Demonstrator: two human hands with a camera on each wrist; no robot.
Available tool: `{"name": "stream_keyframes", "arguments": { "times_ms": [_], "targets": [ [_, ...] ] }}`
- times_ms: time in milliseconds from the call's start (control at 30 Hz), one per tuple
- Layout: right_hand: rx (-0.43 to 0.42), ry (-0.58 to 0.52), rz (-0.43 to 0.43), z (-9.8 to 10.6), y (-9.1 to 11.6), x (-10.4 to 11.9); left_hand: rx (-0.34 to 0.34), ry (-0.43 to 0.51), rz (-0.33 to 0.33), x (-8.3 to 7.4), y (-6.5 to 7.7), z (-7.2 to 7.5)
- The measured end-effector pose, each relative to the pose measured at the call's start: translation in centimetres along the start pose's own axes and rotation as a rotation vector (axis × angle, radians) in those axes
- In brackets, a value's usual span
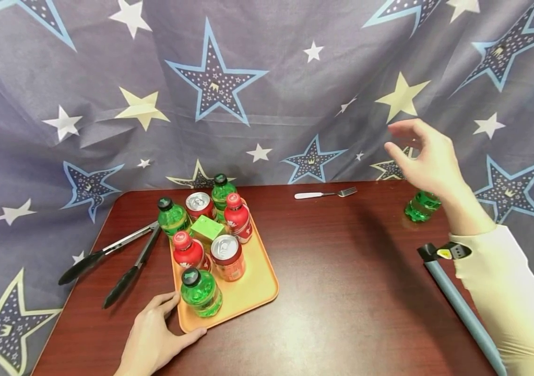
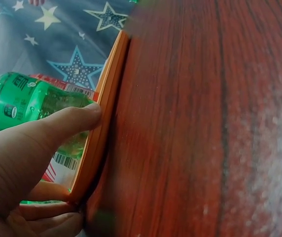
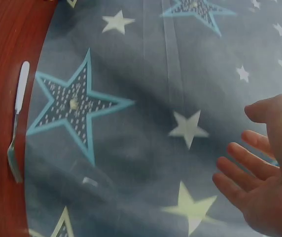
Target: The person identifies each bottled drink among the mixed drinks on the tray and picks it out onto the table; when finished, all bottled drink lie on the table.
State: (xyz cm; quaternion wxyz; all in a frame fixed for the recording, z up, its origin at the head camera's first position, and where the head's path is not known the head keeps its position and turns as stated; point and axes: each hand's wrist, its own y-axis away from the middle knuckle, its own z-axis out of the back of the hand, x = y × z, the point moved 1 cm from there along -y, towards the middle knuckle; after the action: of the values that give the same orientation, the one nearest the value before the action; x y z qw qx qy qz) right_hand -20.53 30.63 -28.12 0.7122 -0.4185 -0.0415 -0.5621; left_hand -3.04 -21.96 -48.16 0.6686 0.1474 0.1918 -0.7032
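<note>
My left hand (image 1: 154,330) grips the near left corner of an orange tray (image 1: 254,292). Its thumb lies along the front rim, and the fingers bend round the left side, as the left wrist view also shows. On the tray stand a green soda bottle (image 1: 201,295) by that hand, further green bottles, red bottles (image 1: 237,219), two red cans (image 1: 228,263) and a bright green block (image 1: 208,228). My right hand (image 1: 428,156) is raised in the air with fingers loosely curved and nothing between them. Below it another green bottle (image 1: 422,206) stands on the table, partly hidden by the wrist.
Black-handled tongs (image 1: 126,261) lie spread left of the tray. A white-handled fork (image 1: 325,194) lies near the table's back edge. Behind the brown table (image 1: 332,292) hangs a grey curtain (image 1: 267,89) with stars. A blue-grey strip (image 1: 464,313) lies along the right edge.
</note>
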Motion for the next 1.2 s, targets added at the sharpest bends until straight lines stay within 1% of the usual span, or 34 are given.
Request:
{"name": "stream_keyframes", "arguments": {
  "times_ms": [133, 433, 567, 867, 1200],
  "targets": [
    [0.011, -0.017, 0.069, -0.9, 0.0, 1.5, 0.019, 0.0, 0.016, 0.0, 0.0, 0.0],
    [0.038, -0.15, 0.134, -3.6, -0.6, 4.2, 0.024, -0.006, 0.023, 0.3, 0.0, -0.2],
    [0.06, -0.199, 0.155, -4.9, -0.8, 5.2, 0.019, -0.001, 0.01, 0.3, -0.1, -0.3],
    [0.118, -0.273, 0.196, -7.3, -1.2, 7.3, 0.008, 0.001, 0.001, 0.2, -0.1, -0.4],
    [0.162, -0.33, 0.235, -9.6, -1.5, 8.8, 0.016, -0.006, 0.006, 0.1, -0.1, -0.3]
  ]
}}
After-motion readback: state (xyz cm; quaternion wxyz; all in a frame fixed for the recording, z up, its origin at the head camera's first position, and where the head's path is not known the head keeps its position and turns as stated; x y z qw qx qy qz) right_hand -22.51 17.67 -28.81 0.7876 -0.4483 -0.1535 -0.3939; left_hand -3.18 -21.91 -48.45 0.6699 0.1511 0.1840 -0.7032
